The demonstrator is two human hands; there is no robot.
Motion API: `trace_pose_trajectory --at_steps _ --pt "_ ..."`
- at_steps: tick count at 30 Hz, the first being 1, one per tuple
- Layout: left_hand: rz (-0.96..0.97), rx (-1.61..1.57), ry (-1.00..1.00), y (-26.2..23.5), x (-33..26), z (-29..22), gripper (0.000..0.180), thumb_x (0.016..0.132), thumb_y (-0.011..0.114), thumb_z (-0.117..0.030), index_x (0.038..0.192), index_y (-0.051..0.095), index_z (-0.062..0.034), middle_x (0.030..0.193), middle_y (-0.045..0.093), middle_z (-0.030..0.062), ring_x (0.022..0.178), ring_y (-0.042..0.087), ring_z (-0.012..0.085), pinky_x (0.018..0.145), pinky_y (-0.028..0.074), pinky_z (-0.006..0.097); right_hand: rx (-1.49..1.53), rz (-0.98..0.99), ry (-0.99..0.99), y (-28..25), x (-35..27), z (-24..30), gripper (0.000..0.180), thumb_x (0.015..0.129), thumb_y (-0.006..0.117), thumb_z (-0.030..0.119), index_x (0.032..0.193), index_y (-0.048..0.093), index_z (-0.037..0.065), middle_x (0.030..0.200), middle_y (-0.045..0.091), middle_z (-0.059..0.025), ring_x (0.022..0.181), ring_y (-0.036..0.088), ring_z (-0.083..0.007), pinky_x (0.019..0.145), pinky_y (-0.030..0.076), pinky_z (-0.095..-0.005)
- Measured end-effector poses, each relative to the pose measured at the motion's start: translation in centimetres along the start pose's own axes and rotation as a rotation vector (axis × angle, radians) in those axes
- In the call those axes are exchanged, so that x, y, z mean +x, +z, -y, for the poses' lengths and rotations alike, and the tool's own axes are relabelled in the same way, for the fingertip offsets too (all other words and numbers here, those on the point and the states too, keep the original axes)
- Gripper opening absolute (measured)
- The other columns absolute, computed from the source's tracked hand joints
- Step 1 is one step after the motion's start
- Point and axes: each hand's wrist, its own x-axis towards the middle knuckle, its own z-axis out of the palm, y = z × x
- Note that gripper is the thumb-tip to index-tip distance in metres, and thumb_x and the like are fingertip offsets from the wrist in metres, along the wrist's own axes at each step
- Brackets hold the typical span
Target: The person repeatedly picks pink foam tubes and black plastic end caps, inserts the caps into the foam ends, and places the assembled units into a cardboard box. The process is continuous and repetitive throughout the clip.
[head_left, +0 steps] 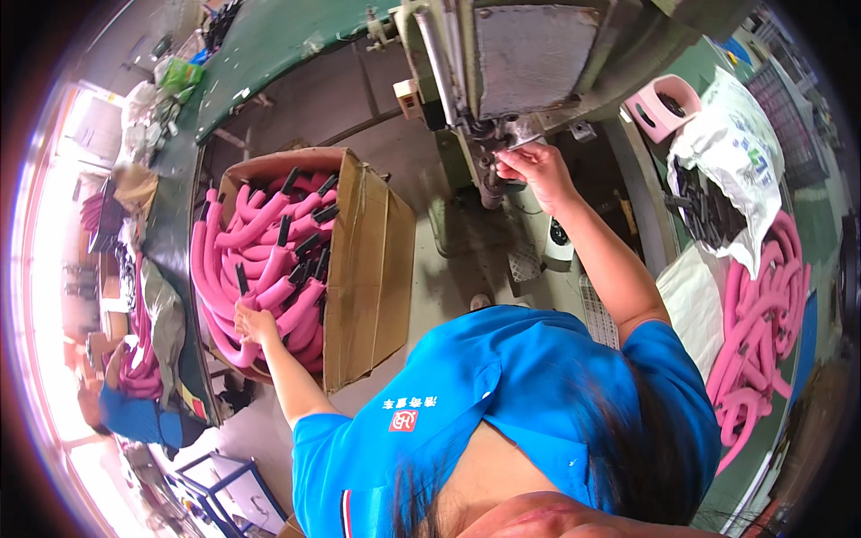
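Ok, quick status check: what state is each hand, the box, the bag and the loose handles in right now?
left hand: closed on a pink handle in the box
right hand: fingers pinched at the sewing machine head
cardboard box: open, heaped with pink handles
white bag: open, black parts inside
loose handles: piled on the table at right

I'm looking down on a grey concrete floor (430, 269), scuffed and dusty. A long green workbench (269, 45) curves across the top and down the left side. Hard daylight floods in along the left edge, washing it out. Low on the left there's a blue metal frame (220, 489), and on the far right, more green surface (821, 224).
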Motion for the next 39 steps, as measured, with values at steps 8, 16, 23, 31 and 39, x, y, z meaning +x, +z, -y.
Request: trace_pose_trajectory --at_steps 8,16,23,31,39 --pt "-0.372 -0.168 0.184 -3.8 -3.2 -5.1 0.09 0.068 0.07 -0.023 0.143 0.021 -0.0095 0.138 0.034 0.0178 0.129 0.03 0.0374 0.103 0.026 0.058 0.483 -0.019 0.33 0.5 0.7 -1.3 0.032 0.084 0.067 0.034 0.097 0.057 0.007 0.084 0.058 -0.0022 0.061 0.054 -0.0102 0.056 0.05 -0.0262" --pt "-0.137 -0.511 0.948 -3.4 -16.2 -15.8 0.087 0.068 0.069 -0.019 0.143 0.025 -0.0068 0.139 0.035 0.0211 0.131 0.031 0.0351 0.106 0.025 0.048 0.352 -0.481 0.247 -11.0 -6.1 -4.3 0.035 0.085 0.065 0.035 0.105 0.05 0.01 0.092 0.051 -0.0019 0.061 0.05 -0.0119 0.052 0.043 -0.0268" --pt "0.419 -0.318 1.179 -1.0 -25.9 -15.9 0.093 0.062 0.073 -0.011 0.142 0.025 -0.0093 0.136 0.033 0.0195 0.127 0.03 0.0385 0.107 0.026 0.049 -1.314 -1.661 -0.131 -35.0 -29.0 -4.6 0.055 0.071 0.071 0.013 0.117 0.043 0.0 0.113 0.047 -0.0252 0.112 0.041 -0.0391 0.099 0.03 -0.0497" --pt "0.649 -0.164 1.752 -4.2 -30.6 -27.6 0.069 0.068 0.071 -0.008 0.131 0.041 -0.0069 0.122 0.047 0.0189 0.116 0.041 0.0384 0.101 0.033 0.046 -1.644 -1.319 0.892 -40.2 -45.5 -5.4 0.047 0.073 0.069 0.021 0.112 0.053 0.0 0.102 0.059 -0.019 0.098 0.058 -0.0353 0.081 0.05 -0.0429" --pt "1.009 -0.549 2.18 -16.5 -44.8 -36.3 0.054 0.075 0.067 -0.009 0.125 0.048 -0.0056 0.115 0.055 0.0145 0.111 0.049 0.0336 0.096 0.039 0.038 -0.835 -1.258 0.009 -37.7 -38.1 4.2 0.032 0.076 0.067 0.023 0.099 0.06 0.002 0.092 0.065 -0.0176 0.085 0.064 -0.0268 0.074 0.049 -0.0369"
